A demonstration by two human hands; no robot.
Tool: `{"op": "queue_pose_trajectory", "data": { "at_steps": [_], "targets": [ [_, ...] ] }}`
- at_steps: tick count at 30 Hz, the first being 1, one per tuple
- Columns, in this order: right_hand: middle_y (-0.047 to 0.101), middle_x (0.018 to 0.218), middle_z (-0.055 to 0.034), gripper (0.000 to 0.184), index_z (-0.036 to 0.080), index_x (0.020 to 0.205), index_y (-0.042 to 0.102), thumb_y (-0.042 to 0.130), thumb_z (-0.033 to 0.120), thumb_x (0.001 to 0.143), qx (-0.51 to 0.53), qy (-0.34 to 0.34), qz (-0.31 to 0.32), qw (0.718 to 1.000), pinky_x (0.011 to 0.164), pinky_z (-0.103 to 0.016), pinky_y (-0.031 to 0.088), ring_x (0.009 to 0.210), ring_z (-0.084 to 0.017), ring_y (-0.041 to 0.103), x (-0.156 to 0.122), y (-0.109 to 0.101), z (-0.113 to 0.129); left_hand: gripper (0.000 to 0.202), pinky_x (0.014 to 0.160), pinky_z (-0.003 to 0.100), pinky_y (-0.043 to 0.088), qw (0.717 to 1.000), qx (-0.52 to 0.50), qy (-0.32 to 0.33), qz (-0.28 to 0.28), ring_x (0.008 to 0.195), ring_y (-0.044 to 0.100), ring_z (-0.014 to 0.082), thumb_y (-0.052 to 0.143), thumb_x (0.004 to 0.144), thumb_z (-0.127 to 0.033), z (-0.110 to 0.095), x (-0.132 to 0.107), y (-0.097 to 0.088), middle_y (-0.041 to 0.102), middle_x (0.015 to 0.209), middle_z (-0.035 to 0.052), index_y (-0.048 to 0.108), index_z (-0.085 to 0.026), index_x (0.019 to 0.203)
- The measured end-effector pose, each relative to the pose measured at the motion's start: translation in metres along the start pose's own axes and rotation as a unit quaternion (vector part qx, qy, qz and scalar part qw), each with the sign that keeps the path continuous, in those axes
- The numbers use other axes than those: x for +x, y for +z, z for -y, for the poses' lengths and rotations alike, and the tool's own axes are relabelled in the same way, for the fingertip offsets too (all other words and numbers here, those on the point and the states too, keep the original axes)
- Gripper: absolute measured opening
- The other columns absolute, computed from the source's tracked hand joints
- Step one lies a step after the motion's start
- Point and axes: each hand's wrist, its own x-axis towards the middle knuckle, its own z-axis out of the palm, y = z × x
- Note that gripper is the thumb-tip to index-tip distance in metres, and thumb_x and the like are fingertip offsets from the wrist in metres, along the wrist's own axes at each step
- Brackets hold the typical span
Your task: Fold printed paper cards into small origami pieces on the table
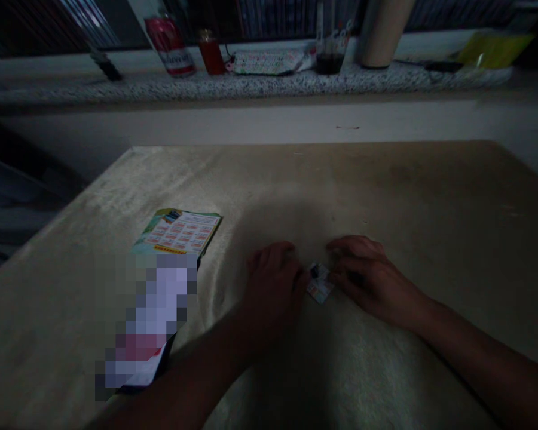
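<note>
A small printed piece of paper (320, 282), seemingly folded, lies on the table (296, 173) between my two hands. My left hand (275, 280) rests on the table with bent fingers, its thumb side holding the paper's left edge. From the other side, my right hand (370, 275) pinches the right edge between thumb and fingers. Dim light and shadow hide the exact fingertip contact. To the left lies a printed leaflet (183, 232) with a grid of orange and white boxes. A phone-like device (161, 310), mostly blurred out by pixels, lies just below the leaflet.
Along the speckled stone sill (260, 86) stand a red can (170, 48), an orange-red jar (211, 52), a crumpled packet (269, 62), a cup with dark liquid (330, 57), a beige cylinder (383, 33) and a yellow object (495, 51). A white wall (251, 122) borders the table's far edge.
</note>
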Motion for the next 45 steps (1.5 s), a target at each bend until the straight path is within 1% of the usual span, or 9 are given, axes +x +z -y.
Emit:
{"op": "queue_pose_trajectory", "data": {
  "at_steps": [6, 10, 20, 22, 25, 27, 30, 34, 45],
  "targets": [
    [0.066, 0.124, -0.0122, 0.021, 0.021, 0.078, 0.071, 0.060, 0.025, 0.096, -0.016, 0.057, -0.032, 0.998, 0.098, -0.054, 0.043, 0.120, -0.032, 0.058, 0.002, 0.008, 0.009, 0.021, 0.106, 0.057, 0.036, 0.997, 0.064, -0.029, -0.009, 0.125, 0.052, 0.0330, 0.052, 0.101, -0.025, -0.008, 0.004, 0.008, 0.057, 0.133, 0.0166, 0.070, -0.016, 0.095],
    [0.066, 0.126, -0.0118, 0.020, 0.021, 0.074, 0.070, 0.063, 0.024, 0.093, -0.027, 0.088, -0.045, 0.995, 0.098, -0.055, 0.042, 0.120, -0.034, 0.058, 0.003, 0.011, 0.013, 0.023, 0.106, 0.057, 0.036, 0.995, 0.095, -0.025, -0.020, 0.126, 0.051, 0.0344, 0.053, 0.101, -0.028, -0.008, 0.005, 0.010, 0.057, 0.134, 0.0187, 0.070, -0.014, 0.093],
    [0.068, 0.126, -0.0114, 0.021, 0.022, 0.070, 0.070, 0.065, 0.026, 0.090, -0.052, 0.112, -0.053, 0.991, 0.097, -0.055, 0.042, 0.119, -0.034, 0.059, 0.004, 0.014, 0.018, 0.022, 0.106, 0.059, 0.037, 0.992, 0.116, -0.037, -0.013, 0.126, 0.051, 0.0360, 0.057, 0.099, -0.029, -0.010, 0.005, 0.011, 0.057, 0.135, 0.0207, 0.070, -0.012, 0.096],
    [0.068, 0.126, -0.0113, 0.021, 0.022, 0.070, 0.069, 0.064, 0.026, 0.090, -0.056, 0.116, -0.050, 0.990, 0.097, -0.055, 0.042, 0.118, -0.034, 0.060, 0.005, 0.013, 0.020, 0.020, 0.105, 0.058, 0.038, 0.994, 0.099, -0.033, -0.013, 0.125, 0.051, 0.0347, 0.056, 0.099, -0.027, -0.009, 0.005, 0.011, 0.056, 0.135, 0.0189, 0.070, -0.014, 0.104],
    [0.068, 0.126, -0.0115, 0.022, 0.022, 0.069, 0.069, 0.063, 0.025, 0.090, -0.061, 0.120, -0.048, 0.990, 0.096, -0.055, 0.042, 0.118, -0.034, 0.060, 0.006, 0.013, 0.020, 0.025, 0.104, 0.056, 0.039, 0.998, 0.071, 0.001, 0.000, 0.128, 0.050, 0.0330, 0.055, 0.099, -0.022, -0.008, 0.005, 0.008, 0.053, 0.141, 0.0145, 0.068, -0.025, 0.120],
    [0.068, 0.125, -0.0117, 0.022, 0.022, 0.070, 0.070, 0.063, 0.026, 0.090, -0.063, 0.120, -0.048, 0.990, 0.097, -0.055, 0.042, 0.118, -0.034, 0.060, 0.006, 0.013, 0.020, 0.027, 0.105, 0.057, 0.038, 0.997, 0.068, 0.020, 0.018, 0.131, 0.048, 0.0345, 0.057, 0.098, -0.022, -0.008, 0.006, 0.005, 0.050, 0.146, 0.0130, 0.070, -0.030, 0.120],
    [0.068, 0.127, -0.0112, 0.021, 0.022, 0.070, 0.071, 0.065, 0.029, 0.089, -0.065, 0.119, -0.047, 0.990, 0.097, -0.054, 0.042, 0.120, -0.034, 0.059, 0.005, 0.012, 0.019, 0.025, 0.104, 0.060, 0.037, 0.996, 0.082, 0.026, 0.030, 0.132, 0.047, 0.0373, 0.058, 0.097, -0.022, -0.008, 0.006, 0.003, 0.049, 0.149, 0.0132, 0.072, -0.029, 0.117],
    [0.067, 0.129, -0.0105, 0.021, 0.023, 0.068, 0.070, 0.070, 0.032, 0.086, -0.074, 0.125, -0.048, 0.988, 0.097, -0.055, 0.041, 0.122, -0.035, 0.058, 0.005, 0.011, 0.018, 0.026, 0.105, 0.061, 0.035, 0.995, 0.093, 0.036, 0.028, 0.133, 0.046, 0.0374, 0.058, 0.097, -0.023, -0.007, 0.005, 0.004, 0.049, 0.151, 0.0126, 0.071, -0.029, 0.119],
    [0.067, 0.128, -0.0117, 0.020, 0.022, 0.067, 0.067, 0.075, 0.033, 0.083, -0.101, 0.138, -0.038, 0.985, 0.097, -0.058, 0.041, 0.121, -0.037, 0.058, 0.009, 0.009, 0.023, 0.030, 0.106, 0.063, 0.035, 0.993, 0.099, 0.036, 0.043, 0.134, 0.046, 0.0376, 0.058, 0.096, -0.021, -0.009, 0.008, 0.003, 0.048, 0.151, 0.0138, 0.069, -0.028, 0.123]
  ]
}}
